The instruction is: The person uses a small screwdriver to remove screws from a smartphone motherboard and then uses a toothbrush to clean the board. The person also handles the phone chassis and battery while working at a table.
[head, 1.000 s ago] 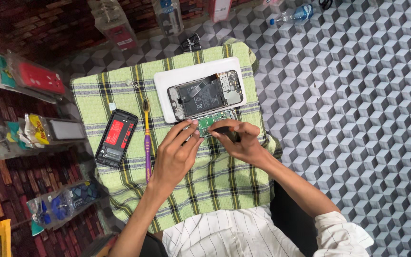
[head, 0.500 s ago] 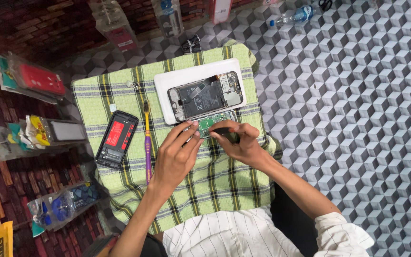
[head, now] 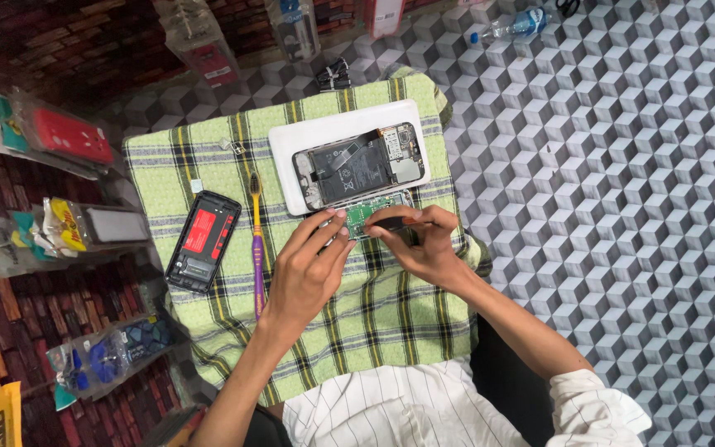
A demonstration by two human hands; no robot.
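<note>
A small green circuit board [head: 367,213] lies on the green checked cloth [head: 208,165], just below an opened phone [head: 359,165] that rests on a white slab [head: 308,136]. My left hand [head: 312,265] steadies the board with its fingertips at the board's left edge. My right hand [head: 424,240] pinches a thin dark tool [head: 389,223] whose tip meets the board. Both hands are close together over the board.
A black phone back cover with a red inside [head: 203,241] and a yellow and purple toothbrush [head: 256,248] lie on the cloth to the left. Packaged accessories [head: 68,141] hang along the left. A plastic bottle [head: 511,25] lies on the patterned floor at the top.
</note>
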